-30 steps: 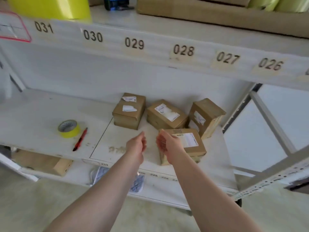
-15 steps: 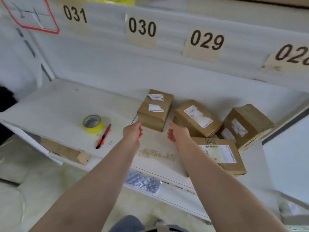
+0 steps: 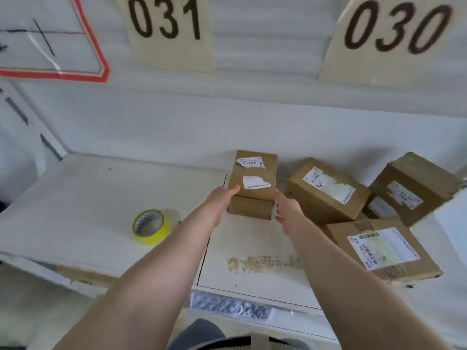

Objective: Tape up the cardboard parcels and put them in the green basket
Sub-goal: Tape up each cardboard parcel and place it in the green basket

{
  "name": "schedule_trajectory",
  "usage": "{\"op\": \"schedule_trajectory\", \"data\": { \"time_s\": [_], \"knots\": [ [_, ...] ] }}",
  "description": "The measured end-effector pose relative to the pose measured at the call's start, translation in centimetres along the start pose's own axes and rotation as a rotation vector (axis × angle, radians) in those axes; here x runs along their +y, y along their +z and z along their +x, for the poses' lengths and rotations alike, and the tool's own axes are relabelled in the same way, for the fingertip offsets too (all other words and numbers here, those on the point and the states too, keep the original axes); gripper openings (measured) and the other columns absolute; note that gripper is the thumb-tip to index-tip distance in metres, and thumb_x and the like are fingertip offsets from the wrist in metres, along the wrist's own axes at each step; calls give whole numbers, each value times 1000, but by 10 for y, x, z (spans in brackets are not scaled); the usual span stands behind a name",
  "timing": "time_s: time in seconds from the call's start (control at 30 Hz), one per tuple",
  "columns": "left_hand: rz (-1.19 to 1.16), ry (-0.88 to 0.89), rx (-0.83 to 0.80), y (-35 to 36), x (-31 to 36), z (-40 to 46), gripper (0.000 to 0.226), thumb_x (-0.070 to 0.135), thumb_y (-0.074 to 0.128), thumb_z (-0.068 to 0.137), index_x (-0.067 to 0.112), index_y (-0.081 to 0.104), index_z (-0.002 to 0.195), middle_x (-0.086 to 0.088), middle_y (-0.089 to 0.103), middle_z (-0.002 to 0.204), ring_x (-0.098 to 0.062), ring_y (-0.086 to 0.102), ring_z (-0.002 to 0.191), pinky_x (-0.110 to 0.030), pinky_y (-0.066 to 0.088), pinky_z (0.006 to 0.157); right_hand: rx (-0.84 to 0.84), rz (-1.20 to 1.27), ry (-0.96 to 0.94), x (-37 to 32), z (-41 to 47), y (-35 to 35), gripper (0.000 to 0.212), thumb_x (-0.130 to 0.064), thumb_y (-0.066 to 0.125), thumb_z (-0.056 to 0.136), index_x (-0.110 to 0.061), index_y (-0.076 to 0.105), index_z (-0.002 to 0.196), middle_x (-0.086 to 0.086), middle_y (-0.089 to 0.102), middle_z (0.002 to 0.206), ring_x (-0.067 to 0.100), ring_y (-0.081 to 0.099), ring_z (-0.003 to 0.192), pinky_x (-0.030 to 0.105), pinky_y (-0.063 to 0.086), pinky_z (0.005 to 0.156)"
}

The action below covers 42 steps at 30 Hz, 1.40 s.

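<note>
Both hands are out flanking the same small parcel [image 3: 252, 184]. The left hand [image 3: 219, 207] has its fingers straight, tips touching the box's left side near the top edge. The right hand [image 3: 286, 214] is flat and open too, fingers straight, right up against the box's right side, though I can't tell if it's actually touching. Nothing is gripped or pinched.

That parcel sits toward the back of the shelf [image 3: 88, 198], near the back wall, with two torn white stickers on top; there's barcode-ish print on them but it's too blurry to read.

Just right of it is a second parcel [image 3: 326, 190], tilted, with a half-peeled white label. Further right, by the shelf's right edge, a third parcel [image 3: 414, 188] leans at an angle. A fourth parcel [image 3: 384, 248] lies flat nearer the front edge, with a big white shipping label whose print I can't make out.

Left of the left forearm, a roll of yellow tape [image 3: 149, 226] is propped up tilted on the shelf, well apart from the boxes.

Above, on the front of the upper shelf, are tan tags marked 031 [image 3: 166, 21] and 030 [image 3: 396, 29], plus a red-bordered sheet [image 3: 50, 39] at the top left corner. There's a patch of brownish residue [image 3: 262, 263] on the shelf between the forearms.
</note>
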<state>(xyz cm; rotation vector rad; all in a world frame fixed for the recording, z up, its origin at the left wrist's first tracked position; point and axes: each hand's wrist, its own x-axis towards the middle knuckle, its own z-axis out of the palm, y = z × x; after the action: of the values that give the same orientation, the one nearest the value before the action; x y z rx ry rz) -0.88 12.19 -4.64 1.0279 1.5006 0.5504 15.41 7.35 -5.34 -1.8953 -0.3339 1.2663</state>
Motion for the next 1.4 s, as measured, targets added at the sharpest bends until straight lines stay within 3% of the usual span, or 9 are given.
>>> {"op": "schedule_trajectory", "data": {
  "time_s": [0.33,0.57,0.7,0.8,0.9,0.97,1.1,1.2,1.4],
  "knots": [
    [3,-68,134,-21,19,2,108,68,78,63,8,31,140,-12,47,138,-32,51,123,-40,46,98,197,177,-281,16,-61,47,21,-25,67,90,-21,57,108,-7,61,94,6,55,82,22,42,67],
    [-108,65,-15,-61,-1,-13,65,58,79,69,8,62,106,-7,69,105,-20,63,83,-25,47,61,296,185,-374,22,-120,28,41,-49,65,87,-23,55,118,-6,62,107,11,59,96,24,47,76],
    [-275,-41,-392,-84,-16,-36,62,58,67,74,7,63,110,-12,72,110,-21,71,93,-27,59,68,-77,278,-223,30,-133,3,62,-50,58,91,-25,38,145,-3,52,137,21,51,124,47,39,107],
    [-124,18,-371,-93,-28,-57,62,54,60,87,3,59,123,-13,69,116,-25,67,105,-34,57,87,-417,554,-177,42,-143,11,55,-49,58,87,-19,53,132,6,68,119,22,66,106,48,44,102],
    [45,150,-112,-98,-37,-78,55,46,57,95,8,56,134,-14,59,136,-30,57,122,-36,42,107,-412,564,-191,58,-147,28,54,-45,62,82,-14,56,127,9,71,111,24,68,98,46,49,99],
    [5,181,-31,-103,-32,-96,50,53,54,94,18,62,128,-8,61,133,-25,62,113,-27,48,91,-373,539,-192,67,-151,43,54,-42,61,87,-12,54,131,10,70,115,26,68,102,43,52,93],
    [0,109,-178,-119,-22,-125,90,93,61,47,29,65,110,8,73,105,-14,70,91,-32,57,77,-387,336,-338,76,-171,77,48,-41,58,94,-24,49,138,-7,73,110,13,69,103,32,57,87],
    [-90,158,-181,-145,-25,-123,66,61,84,56,20,70,106,2,76,98,-13,74,84,-27,58,70,-396,196,-443,65,-185,87,47,-48,56,93,-43,42,138,-23,67,109,-6,65,97,15,54,74],
    [-537,-31,-469,-195,-60,-106,69,53,67,77,11,60,131,-13,64,129,-27,63,116,-42,53,97,-310,147,-390,58,-183,88,55,-48,65,87,-47,42,137,-3,55,131,13,58,109,25,46,80]
  ]
}}
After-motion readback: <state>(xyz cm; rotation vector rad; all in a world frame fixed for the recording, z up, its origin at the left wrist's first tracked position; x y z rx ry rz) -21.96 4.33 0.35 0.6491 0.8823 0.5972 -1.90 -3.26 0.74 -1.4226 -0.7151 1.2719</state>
